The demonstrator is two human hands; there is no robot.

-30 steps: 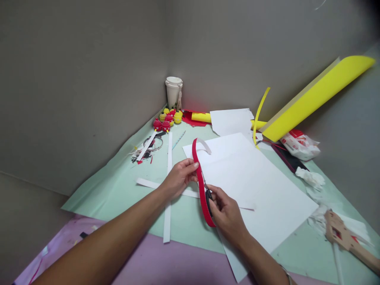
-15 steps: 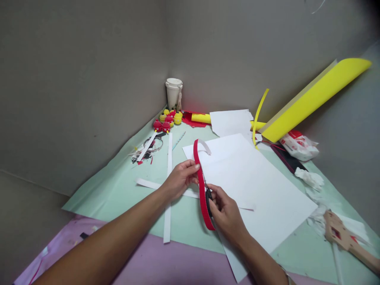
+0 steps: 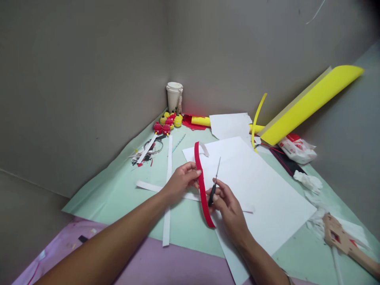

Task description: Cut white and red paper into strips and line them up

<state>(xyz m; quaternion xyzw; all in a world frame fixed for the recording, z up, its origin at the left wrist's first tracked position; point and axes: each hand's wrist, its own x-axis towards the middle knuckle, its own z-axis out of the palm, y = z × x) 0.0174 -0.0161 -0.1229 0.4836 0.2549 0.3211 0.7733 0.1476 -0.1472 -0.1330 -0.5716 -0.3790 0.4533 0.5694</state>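
Between thumb and fingers, my left hand [image 3: 183, 180] pinches a red strip [image 3: 202, 191] with a pale back; its far end curls over to the right and its edges look finely notched. My right hand [image 3: 228, 202] grips black-handled scissors [image 3: 213, 193], their thin blades pointing up and away, just right of the strip and apart from it. Below the hands lies a large white sheet [image 3: 267, 198]. White paper strips, one lengthwise [image 3: 167, 225] and one crosswise [image 3: 148, 185], rest on the green mat left of the sheet, partly behind my left hand.
Several red and yellow lantern-like balls [image 3: 166, 129] sit near a white lidded cup [image 3: 175, 97] in the corner. A yellow sheet roll [image 3: 311, 105] leans at the right, above a tissue pack [image 3: 298, 149]. A beige glue gun [image 3: 341, 233] lies front right.
My right hand has drawn the scissors away from the red strip to the right, their blades now showing clear of it. My left hand keeps its pinch on the strip.
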